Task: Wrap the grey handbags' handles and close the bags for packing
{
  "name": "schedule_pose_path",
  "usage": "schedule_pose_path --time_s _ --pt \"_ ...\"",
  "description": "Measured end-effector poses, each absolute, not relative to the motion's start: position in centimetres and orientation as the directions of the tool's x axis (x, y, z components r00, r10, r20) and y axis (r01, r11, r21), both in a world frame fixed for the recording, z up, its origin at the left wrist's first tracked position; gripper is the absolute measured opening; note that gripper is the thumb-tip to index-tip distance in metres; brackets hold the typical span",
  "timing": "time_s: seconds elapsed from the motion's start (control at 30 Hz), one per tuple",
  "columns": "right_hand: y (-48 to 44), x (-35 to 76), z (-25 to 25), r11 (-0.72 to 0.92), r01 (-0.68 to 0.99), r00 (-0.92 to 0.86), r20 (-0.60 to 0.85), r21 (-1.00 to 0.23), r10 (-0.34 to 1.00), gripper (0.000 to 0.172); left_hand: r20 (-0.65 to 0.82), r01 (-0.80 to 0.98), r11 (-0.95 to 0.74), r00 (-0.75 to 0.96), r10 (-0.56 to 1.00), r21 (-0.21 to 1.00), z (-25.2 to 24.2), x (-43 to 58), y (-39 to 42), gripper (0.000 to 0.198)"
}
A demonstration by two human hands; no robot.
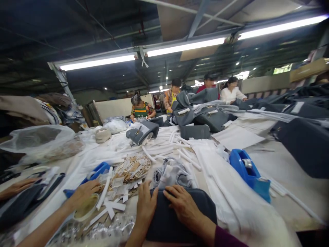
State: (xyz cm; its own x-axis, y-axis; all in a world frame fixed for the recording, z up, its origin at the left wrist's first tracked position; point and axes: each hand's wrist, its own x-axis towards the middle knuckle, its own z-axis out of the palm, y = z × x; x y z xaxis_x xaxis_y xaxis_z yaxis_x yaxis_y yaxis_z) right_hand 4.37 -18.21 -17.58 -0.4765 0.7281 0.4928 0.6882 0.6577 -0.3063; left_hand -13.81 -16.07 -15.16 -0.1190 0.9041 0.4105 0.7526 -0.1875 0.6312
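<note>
A dark grey bag (177, 223) lies at the near edge of the table, between and under my hands. My left hand (147, 202) rests along its left upper edge, fingers stretched forward. On its top edge lies my right hand (181, 202), fingers spread, near the middle. Just beyond the bag sits a clear plastic bundle with grey straps (172, 175), close to my fingertips. Left of my left hand are a pile of tags with strings (133, 168) and white paper strips (111, 208).
A co-worker's hand (86, 193) reaches in at the left, by a tape roll (86, 207) and a blue tape dispenser (99, 171). Another blue dispenser (244, 166) stands right. White foam sheets (223, 178) and grey bags (195, 132) lie beyond. Several people work behind.
</note>
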Motion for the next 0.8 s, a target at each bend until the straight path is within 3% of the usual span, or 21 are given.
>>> schedule_pose_path --time_s 0.1,0.2,0.33,0.43,0.53,0.67,0.8 --pt "-18.3 4.6 -17.2 0.656 0.678 -0.474 0.486 -0.331 0.735 0.054 0.508 0.901 -0.236 0.02 0.861 0.364 -13.7 -11.3 -14.1 0.023" --pt "-18.4 4.7 -16.7 0.656 0.66 -0.471 0.478 -0.367 0.741 0.053 0.5 0.978 -0.122 0.022 0.866 0.169 -13.4 -9.1 -12.6 0.027" --pt "-18.2 4.7 -16.7 0.647 0.658 -0.47 0.46 -0.386 0.753 0.038 0.549 0.995 -0.032 -0.024 0.835 0.092 -14.4 -7.8 -11.9 0.028" --pt "-18.0 4.8 -16.9 0.647 0.661 -0.478 0.45 -0.382 0.754 0.032 0.587 0.975 -0.067 -0.072 0.806 0.213 -14.6 -7.8 -11.9 0.031" --pt "-17.8 5.0 -17.0 0.654 0.655 -0.486 0.452 -0.379 0.748 0.042 0.567 0.883 -0.135 -0.166 0.807 0.45 -14.1 -8.4 -11.3 0.039" --pt "-17.8 5.1 -17.1 0.654 0.651 -0.489 0.446 -0.384 0.749 0.046 0.322 0.551 -0.114 -0.298 0.898 0.827 -13.2 -10.2 -9.4 0.034" --pt "-17.8 5.2 -17.1 0.661 0.636 -0.484 0.461 -0.398 0.744 0.046 0.153 0.356 -0.091 -0.148 0.977 0.93 -12.8 -11.9 -7.3 0.027"
